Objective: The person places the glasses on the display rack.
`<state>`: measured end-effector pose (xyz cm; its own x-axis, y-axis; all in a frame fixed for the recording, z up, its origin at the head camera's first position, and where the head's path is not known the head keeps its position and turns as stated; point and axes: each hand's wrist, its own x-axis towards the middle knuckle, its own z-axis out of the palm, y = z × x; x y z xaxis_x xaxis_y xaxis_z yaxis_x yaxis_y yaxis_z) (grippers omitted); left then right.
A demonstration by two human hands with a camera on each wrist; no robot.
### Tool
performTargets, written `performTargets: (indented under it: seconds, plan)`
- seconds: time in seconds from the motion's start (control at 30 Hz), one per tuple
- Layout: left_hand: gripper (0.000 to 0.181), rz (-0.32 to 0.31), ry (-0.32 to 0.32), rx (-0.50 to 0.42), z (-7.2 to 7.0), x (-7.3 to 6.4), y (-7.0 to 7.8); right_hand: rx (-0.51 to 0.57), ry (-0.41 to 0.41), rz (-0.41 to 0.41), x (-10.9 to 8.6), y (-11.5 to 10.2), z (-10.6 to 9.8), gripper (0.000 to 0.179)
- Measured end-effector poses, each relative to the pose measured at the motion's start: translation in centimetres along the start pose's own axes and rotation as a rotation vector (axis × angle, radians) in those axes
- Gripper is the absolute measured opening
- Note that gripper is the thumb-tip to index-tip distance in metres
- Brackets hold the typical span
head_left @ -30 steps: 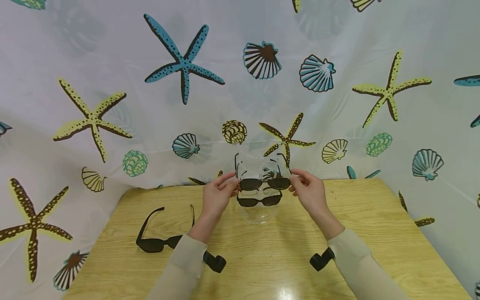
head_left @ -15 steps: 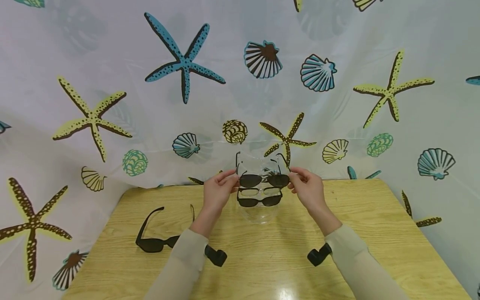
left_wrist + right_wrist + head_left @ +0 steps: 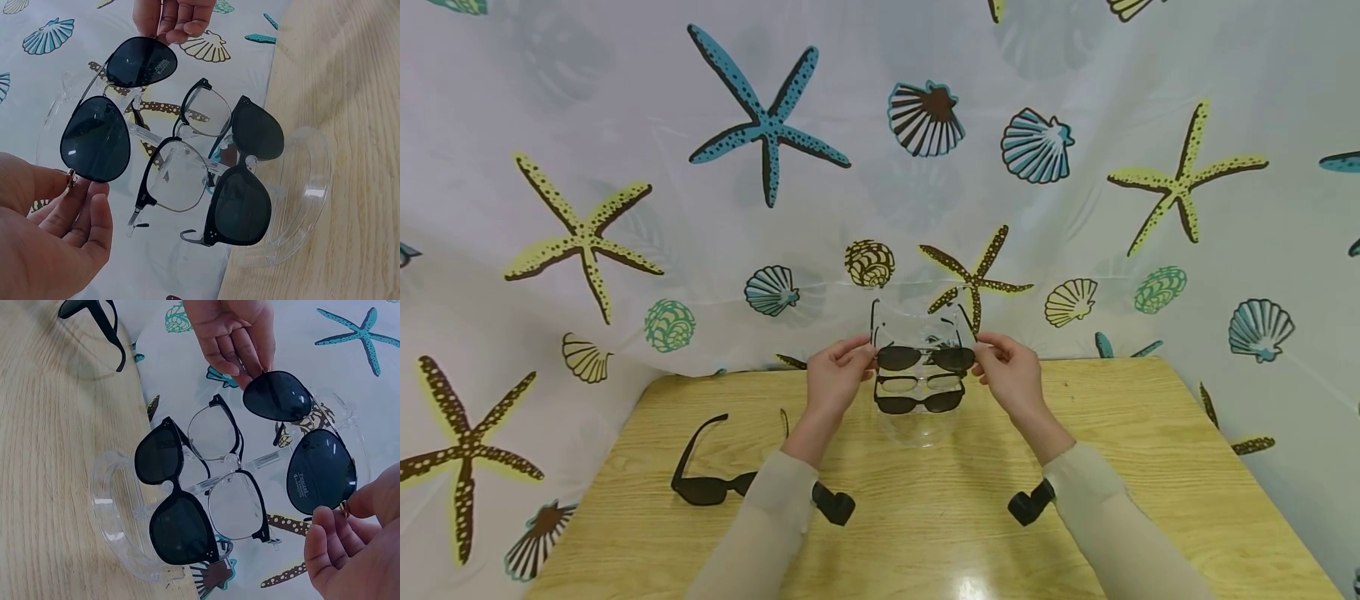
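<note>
Between my two hands is a pair of aviator sunglasses (image 3: 899,358) with dark lenses and a thin metal frame. My left hand (image 3: 837,375) pinches one hinge end, and my right hand (image 3: 1009,371) pinches the other. The pair is at the upper part of a clear plastic glasses stand (image 3: 315,190); whether it rests there cannot be told. Lower on the stand sit half-rimmed clear glasses (image 3: 236,506), and below those, black-framed sunglasses (image 3: 244,206). A sticker with small print shows on one aviator lens in the right wrist view.
Another pair of black sunglasses (image 3: 703,490) lies with its temples unfolded on the wooden table (image 3: 925,533), left of the stand and partly behind my left forearm. A white curtain (image 3: 625,125) printed with starfish and shells hangs behind and at the sides.
Both hands have raised the aviator sunglasses slightly and shifted them a little left, uncovering more of the clear glasses below. The right forearm has moved inward. The other glasses stay put.
</note>
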<state>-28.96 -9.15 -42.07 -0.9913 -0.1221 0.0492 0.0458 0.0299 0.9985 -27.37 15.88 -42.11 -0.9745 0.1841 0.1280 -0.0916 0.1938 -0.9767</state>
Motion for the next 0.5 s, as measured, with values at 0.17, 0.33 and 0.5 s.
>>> performTargets:
  seconds: [0.17, 0.33, 0.5]
  plan:
    - [0.029, 0.005, 0.013, 0.007, 0.1, 0.6, -0.2, -0.009, 0.001, 0.014, 0.4, 0.3, 0.3, 0.034]
    - [0.029, 0.017, 0.018, 0.004, 0.2, 1.1, -0.5, -0.005, 0.001, 0.024, 0.6, 0.2, 0.5, 0.034]
    - [0.028, 0.021, 0.023, 0.009, 0.3, 1.4, -0.8, 0.005, 0.006, 0.026, 0.9, 0.4, 0.6, 0.034]
